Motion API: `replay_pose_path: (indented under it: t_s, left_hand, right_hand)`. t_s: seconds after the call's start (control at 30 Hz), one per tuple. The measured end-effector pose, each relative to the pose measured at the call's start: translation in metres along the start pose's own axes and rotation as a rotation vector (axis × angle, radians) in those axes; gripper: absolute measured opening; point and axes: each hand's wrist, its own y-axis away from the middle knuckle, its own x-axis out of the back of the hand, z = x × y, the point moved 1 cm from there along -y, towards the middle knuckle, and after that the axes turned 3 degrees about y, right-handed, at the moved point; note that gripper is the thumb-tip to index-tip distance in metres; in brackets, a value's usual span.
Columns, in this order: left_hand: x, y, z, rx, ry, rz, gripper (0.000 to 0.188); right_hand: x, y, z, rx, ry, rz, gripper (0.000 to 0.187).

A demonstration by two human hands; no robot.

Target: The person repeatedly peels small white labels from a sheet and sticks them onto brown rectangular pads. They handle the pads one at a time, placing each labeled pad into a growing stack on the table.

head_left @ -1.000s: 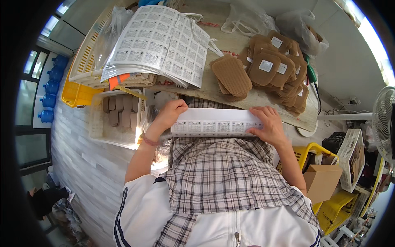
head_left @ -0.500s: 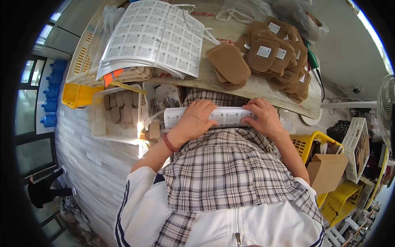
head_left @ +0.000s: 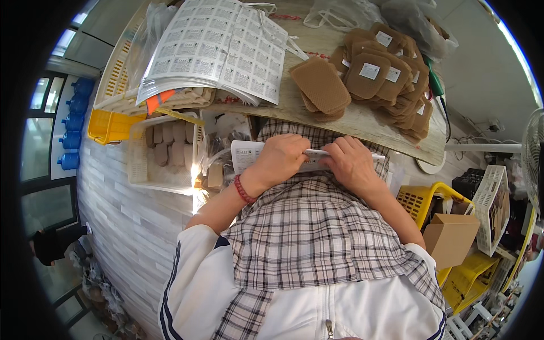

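Over my lap I hold a printed label sheet, which looks folded or rolled lengthwise. My left hand grips it near the middle, fingers curled over the top edge. Close beside it, my right hand pinches the same sheet, with fingers and thumb bent around it. Past my right hand a narrow end of the sheet sticks out. On the table's left lies a thick stack of white label sheets. Tan fabric pads are piled at the right, several bearing small white labels.
The table edge runs just beyond my hands. At left a white basket holds brownish pads, beside a yellow crate. A cardboard box and yellow basket stand at right. A fan is at the far right.
My hands have come closer together along the sheet, and the sheet has turned to a narrower face. The distant person at the left has shifted.
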Motion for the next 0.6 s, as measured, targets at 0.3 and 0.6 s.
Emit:
replay_pose_path:
  t_s: [0.3, 0.6]
  left_hand:
    - [0.031, 0.022, -0.017, -0.043, -0.025, 0.142, 0.009]
    - [0.035, 0.013, -0.007, -0.047, -0.016, 0.168, 0.011]
  right_hand:
    - [-0.003, -0.001, 0.006, -0.005, -0.035, -0.003, 0.019]
    - [-0.019, -0.020, -0.006, 0.033, -0.085, 0.076, 0.013]
